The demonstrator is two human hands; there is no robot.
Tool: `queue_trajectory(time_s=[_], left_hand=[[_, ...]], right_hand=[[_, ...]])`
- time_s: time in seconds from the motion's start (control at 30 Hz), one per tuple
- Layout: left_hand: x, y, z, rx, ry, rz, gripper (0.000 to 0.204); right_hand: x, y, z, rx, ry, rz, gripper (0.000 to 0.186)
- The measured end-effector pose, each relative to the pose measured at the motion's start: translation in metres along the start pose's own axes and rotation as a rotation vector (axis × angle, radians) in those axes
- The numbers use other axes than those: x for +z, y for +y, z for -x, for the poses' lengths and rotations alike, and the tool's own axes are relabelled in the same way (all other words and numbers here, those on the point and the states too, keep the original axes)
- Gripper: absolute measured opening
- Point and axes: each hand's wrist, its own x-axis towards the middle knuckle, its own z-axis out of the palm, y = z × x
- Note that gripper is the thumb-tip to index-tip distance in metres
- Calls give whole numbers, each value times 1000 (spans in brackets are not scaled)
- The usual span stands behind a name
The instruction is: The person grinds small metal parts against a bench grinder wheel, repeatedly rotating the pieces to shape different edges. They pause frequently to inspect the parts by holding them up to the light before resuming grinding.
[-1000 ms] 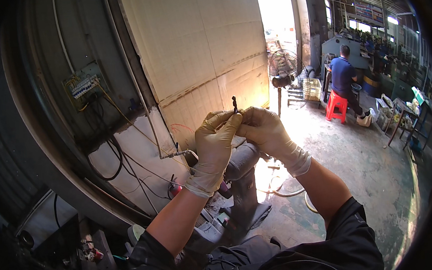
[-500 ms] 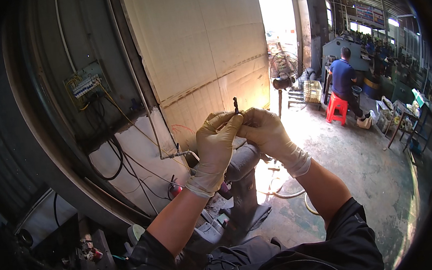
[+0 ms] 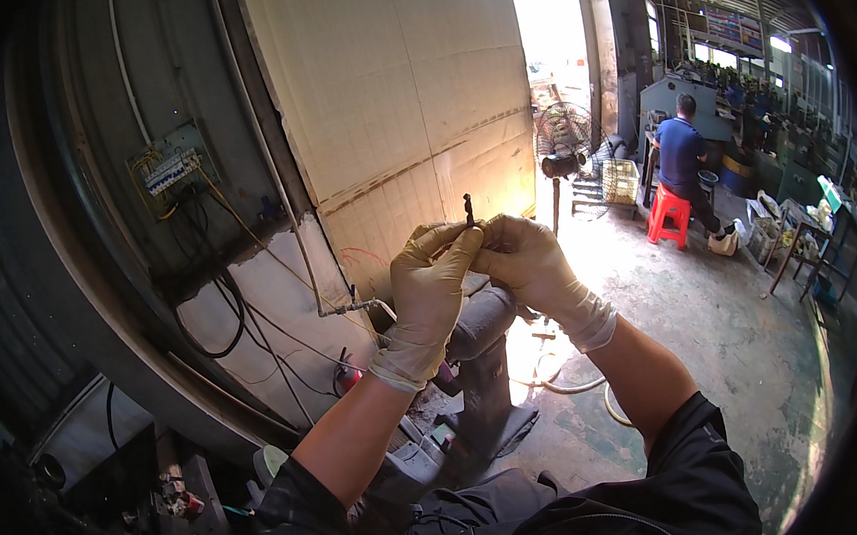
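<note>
A small dark drill bit point(image 3: 468, 208) points upward, its twisted end showing above the fingertips and its lower part hidden by them. My left hand point(image 3: 433, 277), in a thin cream glove, pinches it between thumb and fingers. From the other side my right hand point(image 3: 531, 262), gloved alike, closes its thumb and fingertips at the base of the bit, touching the left fingers. Beneath both hands stands a dark pedestal machine with a rounded housing point(image 3: 482, 321), partly covered by my left hand.
An electrical box point(image 3: 172, 173) with hanging cables is on the left wall. A bench with tools point(image 3: 182, 503) lies at lower left. Beyond my hands stand a large door panel point(image 3: 406, 80) and a fan point(image 3: 563, 149). A person in blue point(image 3: 681, 155) sits on a red stool point(image 3: 669, 219).
The drill bit has turned slightly between my fingertips. Both hands stay in the same place.
</note>
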Motion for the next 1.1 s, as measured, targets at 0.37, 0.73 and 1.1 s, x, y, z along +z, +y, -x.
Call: queue_trajectory(time_s=[0.37, 0.73, 1.1], left_hand=[[1, -4, -2, 8, 2, -1, 13], [-1, -4, -2, -86, -22, 57, 14], [0, 0, -1, -103, -10, 81, 14]], right_hand=[[1, -13, 7, 26, -17, 72, 27], [-9, 2, 4, 73, -79, -39, 37], [-6, 0, 5, 45, -74, -65, 34]])
